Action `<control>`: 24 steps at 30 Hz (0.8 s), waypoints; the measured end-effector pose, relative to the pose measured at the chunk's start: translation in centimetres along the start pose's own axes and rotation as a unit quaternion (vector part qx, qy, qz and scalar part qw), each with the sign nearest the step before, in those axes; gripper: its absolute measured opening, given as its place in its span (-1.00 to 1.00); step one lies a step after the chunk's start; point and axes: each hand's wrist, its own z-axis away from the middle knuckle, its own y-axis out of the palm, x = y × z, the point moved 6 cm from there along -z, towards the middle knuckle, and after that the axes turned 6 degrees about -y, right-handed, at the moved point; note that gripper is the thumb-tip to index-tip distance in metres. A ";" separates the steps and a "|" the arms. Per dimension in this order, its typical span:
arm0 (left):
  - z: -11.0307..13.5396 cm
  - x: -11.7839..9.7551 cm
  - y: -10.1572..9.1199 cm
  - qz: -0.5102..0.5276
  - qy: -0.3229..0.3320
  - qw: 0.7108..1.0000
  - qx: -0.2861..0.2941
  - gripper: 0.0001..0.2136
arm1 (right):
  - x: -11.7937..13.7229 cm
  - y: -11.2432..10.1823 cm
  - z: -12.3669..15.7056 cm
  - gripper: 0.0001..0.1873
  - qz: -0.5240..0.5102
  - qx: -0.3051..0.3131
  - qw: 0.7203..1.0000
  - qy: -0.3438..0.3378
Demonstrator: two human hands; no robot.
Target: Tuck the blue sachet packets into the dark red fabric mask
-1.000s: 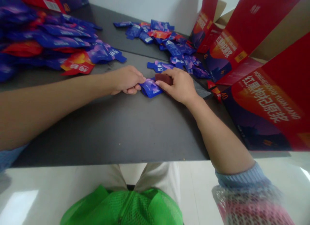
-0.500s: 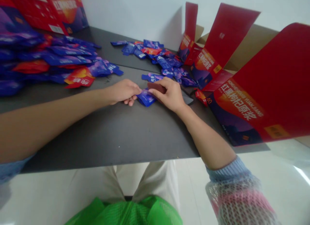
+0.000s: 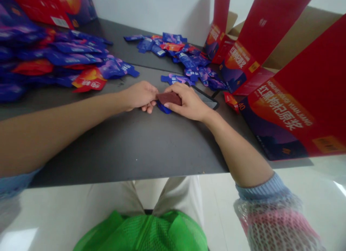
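A dark blue pouch (image 3: 163, 108) lies on the grey table in front of me, mostly covered. My left hand (image 3: 141, 95) is closed, its thumb and finger pinching the pouch's left end. Over the pouch, my right hand (image 3: 188, 101) grips a flat reddish-brown pad (image 3: 170, 97), which looks like a cloth or sponge, and presses it on the pouch's upper face. Just beyond my right hand lies another blue-purple pouch (image 3: 177, 79). A flat grey piece with a dark edge (image 3: 204, 98) sits partly under that hand.
A heap of blue and red pouches (image 3: 72, 58) fills the table's left side. More loose pouches (image 3: 186, 60) are spread at the back. Open red cartons (image 3: 292, 110) line the right side, with a red pouch (image 3: 231, 101) beside them. The table's front edge (image 3: 129, 180) is near my lap.
The brown pad in my right hand has moved left and tipped flatter over the pouch, covering most of it. My left hand keeps its pinch. The whole view has shifted slightly.
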 end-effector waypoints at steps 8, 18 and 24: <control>-0.4 0.4 0.0 -0.003 0.025 0.999 0.019 -0.71 | -2.5 -0.4 0.4 -0.63 0.064 -0.015 0.995 0.074; -0.2 0.3 -0.1 0.004 0.018 0.999 0.029 -0.68 | -6.5 -1.7 2.3 -0.55 0.109 -0.193 0.943 0.247; 0.0 0.0 0.1 0.009 0.014 0.999 0.029 -0.73 | -0.2 -0.9 0.3 -0.48 0.003 -0.114 0.991 0.064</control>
